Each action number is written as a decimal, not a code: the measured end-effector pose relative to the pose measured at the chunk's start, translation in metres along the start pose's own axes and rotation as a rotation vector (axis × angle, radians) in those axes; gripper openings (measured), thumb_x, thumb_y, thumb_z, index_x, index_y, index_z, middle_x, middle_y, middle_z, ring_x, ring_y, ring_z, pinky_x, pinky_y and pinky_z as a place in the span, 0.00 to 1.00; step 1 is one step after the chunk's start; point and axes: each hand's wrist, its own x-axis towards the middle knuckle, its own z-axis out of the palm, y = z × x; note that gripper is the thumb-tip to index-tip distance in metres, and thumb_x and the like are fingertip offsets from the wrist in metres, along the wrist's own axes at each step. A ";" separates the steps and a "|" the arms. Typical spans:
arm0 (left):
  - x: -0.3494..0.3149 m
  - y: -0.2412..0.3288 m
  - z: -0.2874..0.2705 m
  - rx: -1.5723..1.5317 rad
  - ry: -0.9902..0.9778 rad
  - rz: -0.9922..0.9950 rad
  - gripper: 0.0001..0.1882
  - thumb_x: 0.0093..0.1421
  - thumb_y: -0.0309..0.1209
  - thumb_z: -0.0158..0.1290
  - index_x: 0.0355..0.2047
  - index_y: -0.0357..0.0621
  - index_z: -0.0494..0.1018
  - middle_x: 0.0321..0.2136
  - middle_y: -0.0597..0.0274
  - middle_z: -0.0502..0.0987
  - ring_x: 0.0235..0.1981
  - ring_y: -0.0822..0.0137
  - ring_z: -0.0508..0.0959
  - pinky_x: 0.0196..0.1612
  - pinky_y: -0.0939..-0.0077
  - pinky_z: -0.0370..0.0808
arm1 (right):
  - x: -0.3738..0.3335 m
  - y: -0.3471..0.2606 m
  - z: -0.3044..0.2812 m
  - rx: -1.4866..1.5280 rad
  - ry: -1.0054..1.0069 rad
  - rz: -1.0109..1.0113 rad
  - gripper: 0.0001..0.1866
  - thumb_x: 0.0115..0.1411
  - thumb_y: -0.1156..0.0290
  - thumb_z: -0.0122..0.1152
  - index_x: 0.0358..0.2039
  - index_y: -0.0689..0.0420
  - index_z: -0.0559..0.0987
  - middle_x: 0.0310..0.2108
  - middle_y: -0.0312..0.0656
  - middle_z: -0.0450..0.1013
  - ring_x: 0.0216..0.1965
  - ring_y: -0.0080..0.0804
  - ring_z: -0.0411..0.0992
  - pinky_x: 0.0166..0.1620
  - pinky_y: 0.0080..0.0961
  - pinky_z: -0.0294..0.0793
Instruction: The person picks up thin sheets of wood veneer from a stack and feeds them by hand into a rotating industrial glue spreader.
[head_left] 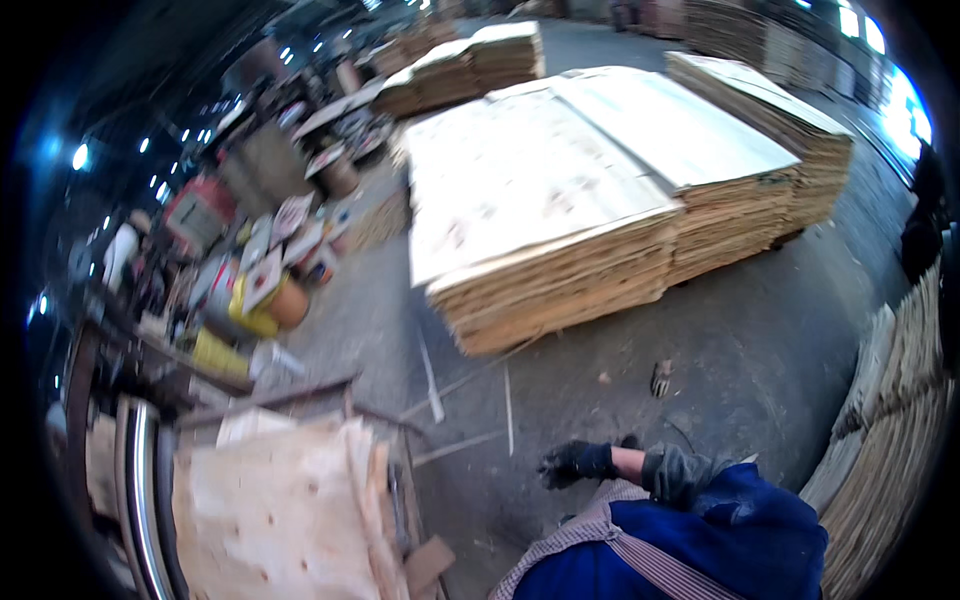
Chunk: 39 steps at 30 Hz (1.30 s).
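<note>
My right hand [577, 465], in a dark glove, reaches out to the left in front of my body at the lower middle. Bare wrist shows between the glove and a grey sleeve. The fingers look loosely apart, with nothing visible in them, though they are somewhat blurred. Beneath the hand is the grey concrete floor [470, 500]. To its left, a stack of pale wood veneer sheets [265, 505] lies beside a shiny metal roller [146, 500]. My left hand is out of view. I wear a blue top and a checked apron [560, 550].
Large veneer stacks [560, 290] stand ahead, pale on top with rough layered sides. More sheets [890, 430] are piled close on my right. What looks like a glove [661, 378] lies on the floor. Buckets [287, 300] and clutter fill the left side.
</note>
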 end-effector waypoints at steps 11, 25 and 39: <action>-0.217 0.489 0.241 -0.642 -0.785 0.858 0.24 0.54 0.26 0.52 0.52 0.34 0.64 0.51 0.47 0.67 0.53 0.55 0.67 0.56 0.67 0.61 | -0.310 -0.039 -0.282 -1.053 1.006 -0.600 0.13 0.49 0.69 0.63 0.37 0.49 0.79 0.42 0.43 0.72 0.46 0.41 0.70 0.49 0.31 0.69; -0.795 0.779 0.297 -0.711 -1.506 1.780 0.28 0.52 0.31 0.54 0.54 0.37 0.63 0.51 0.47 0.67 0.54 0.52 0.66 0.56 0.67 0.62 | -0.515 0.049 -0.364 0.914 1.392 -1.344 0.15 0.59 0.62 0.53 0.44 0.56 0.74 0.36 0.44 0.76 0.40 0.39 0.74 0.45 0.42 0.73; -1.145 1.038 0.354 -0.815 -1.121 2.048 0.31 0.50 0.32 0.57 0.53 0.33 0.62 0.49 0.43 0.67 0.51 0.49 0.67 0.54 0.63 0.64 | -0.716 -0.116 -0.710 0.853 1.178 -1.359 0.17 0.60 0.61 0.52 0.45 0.57 0.73 0.37 0.46 0.75 0.41 0.42 0.73 0.49 0.44 0.71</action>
